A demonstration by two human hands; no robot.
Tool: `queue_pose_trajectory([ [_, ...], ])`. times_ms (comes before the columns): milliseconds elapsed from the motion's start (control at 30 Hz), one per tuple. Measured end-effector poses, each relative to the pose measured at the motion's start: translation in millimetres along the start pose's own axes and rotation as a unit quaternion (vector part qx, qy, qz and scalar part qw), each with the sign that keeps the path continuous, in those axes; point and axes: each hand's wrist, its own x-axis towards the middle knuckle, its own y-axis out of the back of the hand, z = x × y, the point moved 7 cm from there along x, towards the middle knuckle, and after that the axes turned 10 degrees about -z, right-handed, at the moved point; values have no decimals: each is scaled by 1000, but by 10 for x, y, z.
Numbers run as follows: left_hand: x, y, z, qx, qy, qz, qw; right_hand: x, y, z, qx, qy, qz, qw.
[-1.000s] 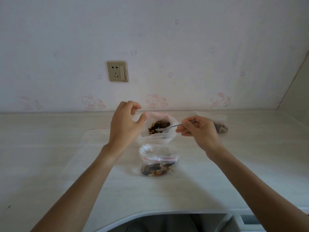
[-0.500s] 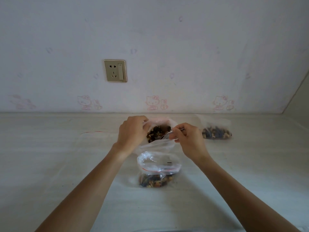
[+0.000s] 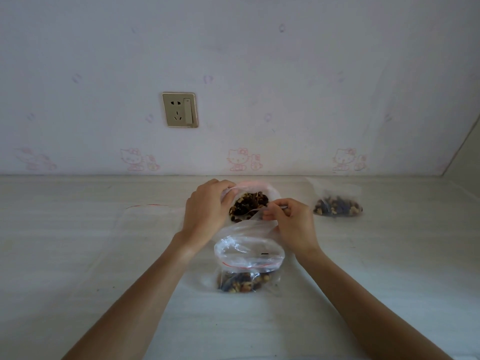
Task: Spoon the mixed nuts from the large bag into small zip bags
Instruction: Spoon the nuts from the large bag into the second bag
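Observation:
The large clear bag of mixed nuts stands open at the table's middle. My left hand grips its left rim and holds the mouth open. My right hand pinches the handle of a metal spoon, whose bowl is down among the nuts inside the bag. Just in front stands a small zip bag, mouth open, with nuts in its bottom. A second small zip bag with nuts lies to the right.
An empty flat zip bag with a red line lies on the pale table to the left. The wall with a socket rises right behind the bags.
My right hand has moved left and down, pushing the spoon deeper into the large bag. My left hand has closed on the rim. The camera has tipped up slightly.

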Motion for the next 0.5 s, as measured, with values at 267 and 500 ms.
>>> queue_pose_trajectory([
  [267,12,26,-47,0,14,-4,1000,-40,92,5,57,-28,3,998],
  [500,14,34,-49,9,11,13,1000,-117,223,-41,50,-2,0,999],
])
